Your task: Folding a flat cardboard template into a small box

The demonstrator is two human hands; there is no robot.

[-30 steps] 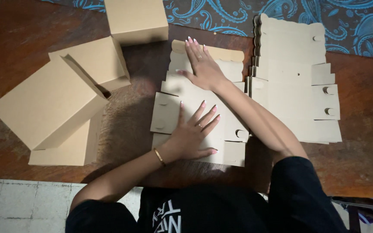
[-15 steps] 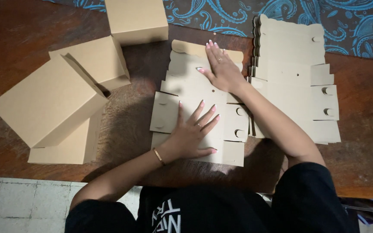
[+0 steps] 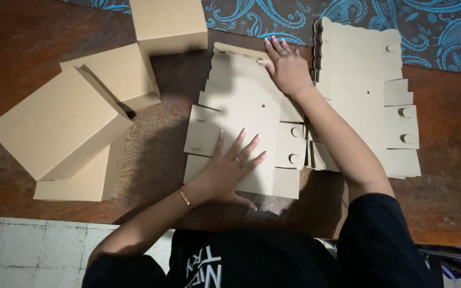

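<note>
Flat die-cut cardboard box blank (image 3: 246, 114) lies under both hands: left hand (image 3: 230, 170) presses its near end, fingers spread; right hand (image 3: 286, 66) flattens its far end, fingers together.

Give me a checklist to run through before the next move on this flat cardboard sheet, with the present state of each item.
1. Left hand flat on the near part of the cardboard sheet: ok.
2. Right hand pressing the sheet's far end: ok.
3. Sheet lying flat on the wooden table: ok.
4. Stack of flat sheets beside the right arm, apart from the work: ok.
5. Folded boxes off to the left, not touching the sheet: ok.
6. Fold lines creased: cannot tell.
</note>
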